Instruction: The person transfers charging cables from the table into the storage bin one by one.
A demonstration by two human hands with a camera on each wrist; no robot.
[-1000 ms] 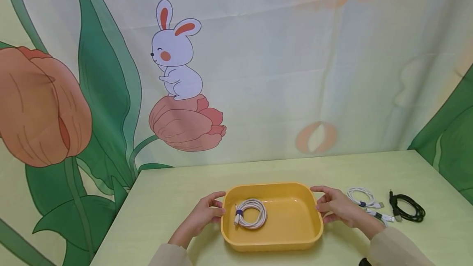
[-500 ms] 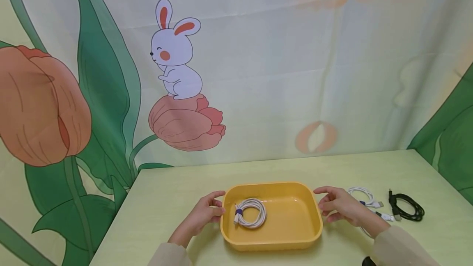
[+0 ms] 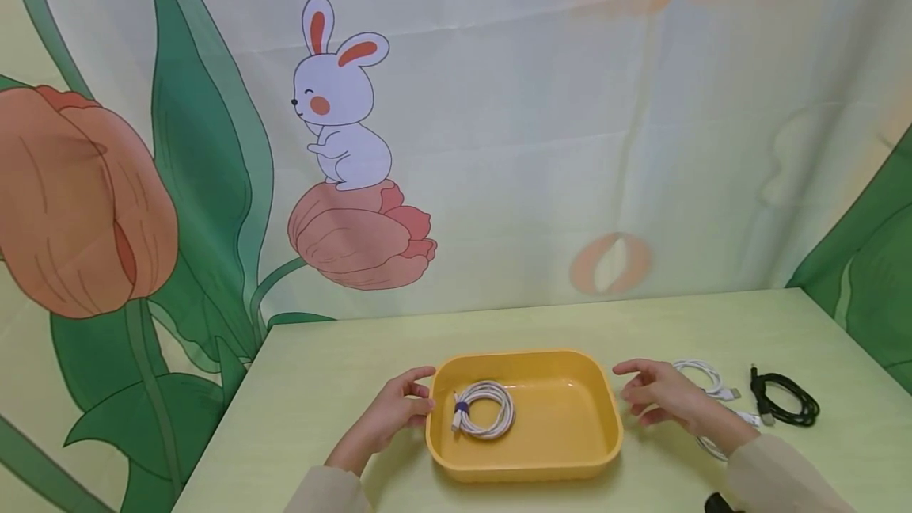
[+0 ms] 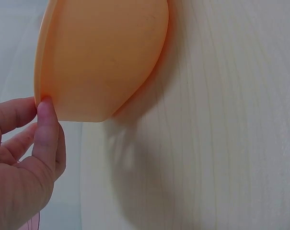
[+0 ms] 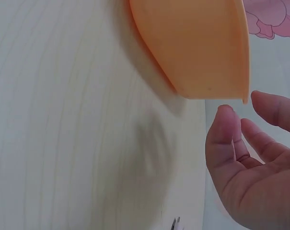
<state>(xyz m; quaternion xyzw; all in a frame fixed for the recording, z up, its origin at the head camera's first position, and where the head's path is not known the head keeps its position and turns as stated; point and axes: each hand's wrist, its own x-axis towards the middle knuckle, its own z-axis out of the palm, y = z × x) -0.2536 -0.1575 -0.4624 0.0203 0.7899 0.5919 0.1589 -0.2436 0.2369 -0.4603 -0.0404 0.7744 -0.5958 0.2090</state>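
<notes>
Yellow tray [image 3: 556,434]: on the table [image 3: 299,418], open side up, long axis running from 9 to 3 o'clock in the head view, 1 hand at each short end.
Gap at the tray's 3 o'clock end: judged the relation that matters most; the right fingers stand just beside that wall, apart from it.
Right hand [image 3: 666,396]: tray at its 9 o'clock; thumb and fingers [image 5: 274,111] spread, holding nothing.
Left hand [image 3: 392,416]: tray at its 3 o'clock; fingers [image 4: 13,115] and thumb slightly apart, tips touching the end wall near the rim.
Nearer hand: the left, in contact.
Coiled cable [image 3: 507,412]: inside the tray, toward 9 o'clock, so nearer the left hand.
2 white cables [image 3: 728,394]: beside the right hand and wrist, partly hidden.
Black cable [image 3: 803,419]: farther out, at the right hand's 3 o'clock.
</notes>
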